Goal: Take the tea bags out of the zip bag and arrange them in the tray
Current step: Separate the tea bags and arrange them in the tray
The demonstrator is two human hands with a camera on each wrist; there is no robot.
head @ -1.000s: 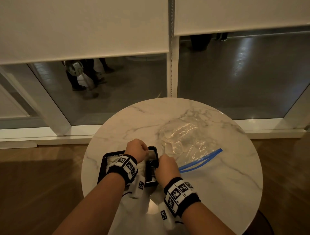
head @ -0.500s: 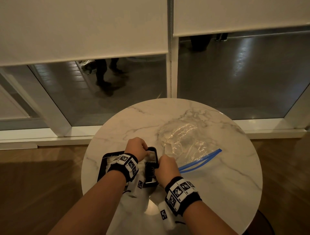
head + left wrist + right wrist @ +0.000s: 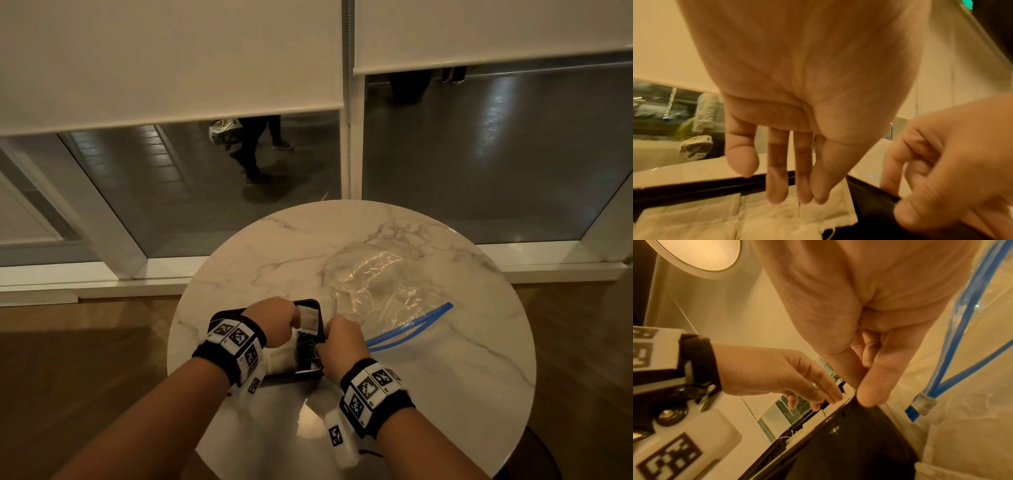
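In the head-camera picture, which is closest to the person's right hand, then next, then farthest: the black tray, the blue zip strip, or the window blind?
From the right hand:
1. Black tray, touching, at its left.
2. Blue zip strip, just right.
3. Window blind, far beyond the table.

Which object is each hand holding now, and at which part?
The right hand pinches the right rim of the black plastic tray. The left hand holds nothing; its straight fingers reach down to the white paper tea bags.
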